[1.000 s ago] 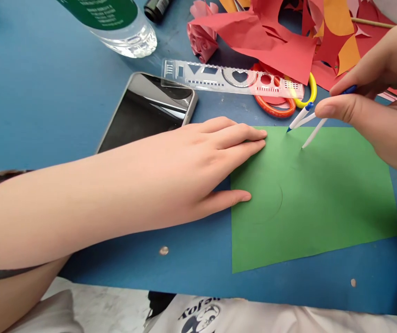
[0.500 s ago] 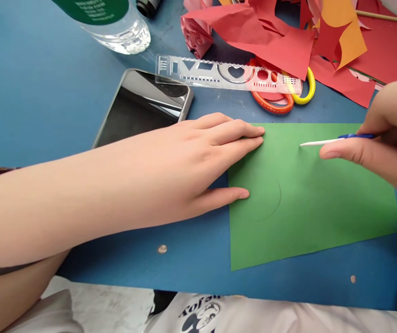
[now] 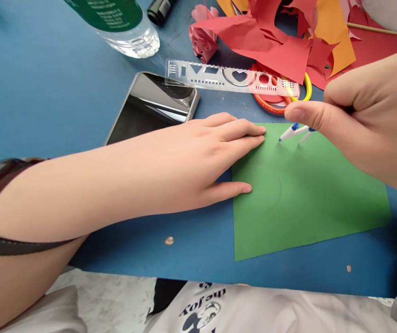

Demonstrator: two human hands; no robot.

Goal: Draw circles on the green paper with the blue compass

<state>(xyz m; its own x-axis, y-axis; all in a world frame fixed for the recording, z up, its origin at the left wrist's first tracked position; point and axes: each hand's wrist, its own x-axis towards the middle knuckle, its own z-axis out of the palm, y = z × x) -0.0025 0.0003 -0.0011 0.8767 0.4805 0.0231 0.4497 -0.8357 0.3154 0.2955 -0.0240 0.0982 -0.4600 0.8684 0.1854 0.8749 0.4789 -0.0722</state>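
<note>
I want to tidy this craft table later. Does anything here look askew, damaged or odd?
Mostly a loose heap of cut red and orange paper scraps at the far edge, partly burying the orange-and-yellow-handled scissors. The clear plastic stencil ruler lies propped on a corner of the dark smartphone. Nothing looks spilled.

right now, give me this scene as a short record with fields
surface: blue table
left hand: left hand flat, fingertips pressing the left edge of the green paper sheet
right hand: right hand gripping a drawing compass, both tips at the sheet's upper part
mark on sheet: faint pencil arc near the left thumb
behind the sheet: clear stencil ruler, scissors with orange and yellow handles, smartphone, red and orange paper scraps, water bottle
</note>
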